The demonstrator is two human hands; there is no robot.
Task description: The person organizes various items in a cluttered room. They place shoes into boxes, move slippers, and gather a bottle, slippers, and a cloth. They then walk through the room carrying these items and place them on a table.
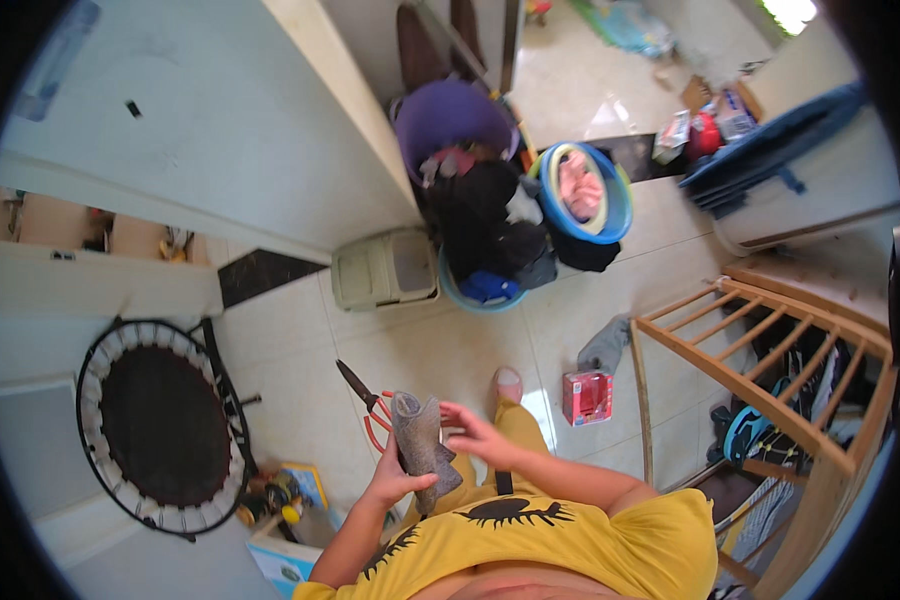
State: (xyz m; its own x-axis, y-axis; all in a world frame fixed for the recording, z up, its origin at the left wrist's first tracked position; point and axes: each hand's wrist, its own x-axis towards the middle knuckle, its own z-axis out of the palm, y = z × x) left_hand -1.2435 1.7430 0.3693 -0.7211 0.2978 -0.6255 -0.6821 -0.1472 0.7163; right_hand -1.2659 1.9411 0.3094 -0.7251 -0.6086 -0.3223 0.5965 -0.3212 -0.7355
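My left hand point(401, 480) is closed around a rolled piece of grey, speckled, felt-like material point(418, 442), its thumb across the front. A loose flap of the same material hangs at the lower right of the roll. Scissors point(367, 397) with dark blades and red handles stick out on the roll's left side, blades pointing away from me. Their handles are partly hidden by the roll and seem to hang on the same hand. My right hand point(484, 439) is beside the roll with fingers apart; whether its fingertips touch the material, I cannot tell.
A pink box point(587, 398) and a grey cloth point(604, 345) lie on the tiled floor by a wooden rack point(750, 360). Ahead stand a lidded bin point(367, 274), a purple basket point(450, 112) with clothes, and blue basins point(621, 217). A small trampoline point(165, 427) leans at left.
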